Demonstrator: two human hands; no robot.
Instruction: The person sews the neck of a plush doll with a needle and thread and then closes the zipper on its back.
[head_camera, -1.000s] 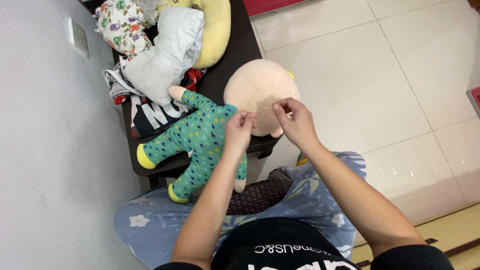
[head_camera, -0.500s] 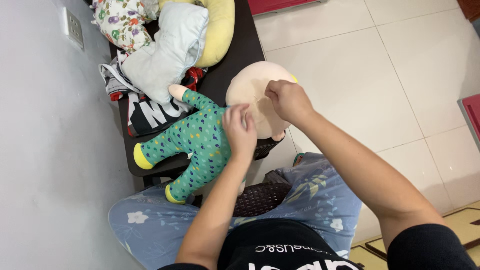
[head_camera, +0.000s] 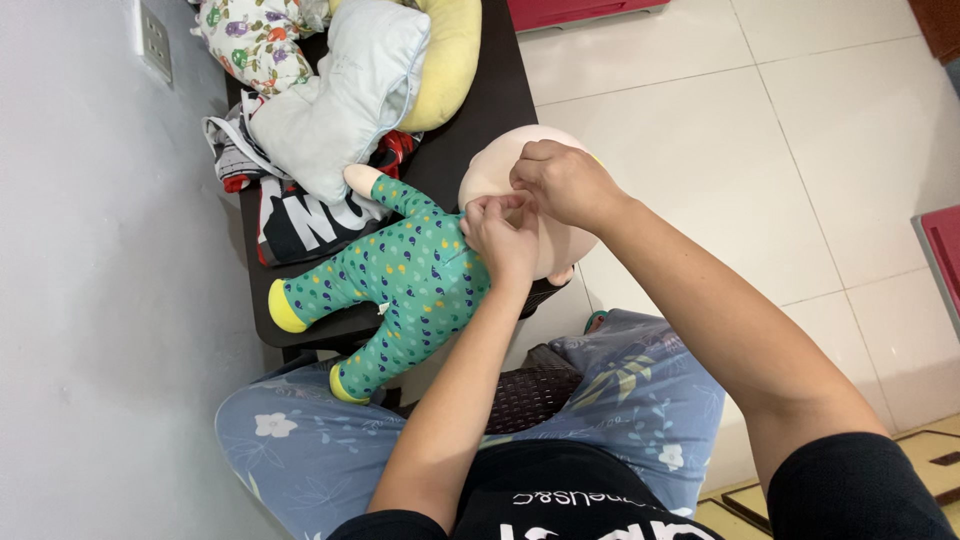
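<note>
We are pinching the neck of the doll (head_camera: 420, 270) on the dark table (head_camera: 490, 90), left hand (head_camera: 505, 240) and right hand (head_camera: 565, 185) both clamped there; green outfit already on, collar seemingly unfinished.

One doll (head_camera: 420, 270) in a green patterned suit, with two yellow feet and one bald head. Two hands on it: left hand (head_camera: 505, 240) and right hand (head_camera: 565, 185), both pinching at the neck. One dark table (head_camera: 490, 95). One yellow pillow (head_camera: 450, 55). One pale blue cushion (head_camera: 340, 100). One floral cloth (head_camera: 255, 40). One black garment with white letters (head_camera: 305, 220). One wall socket (head_camera: 153, 40). Two red boxes at floor edges, one top (head_camera: 580, 12), one right (head_camera: 945, 255).
</note>
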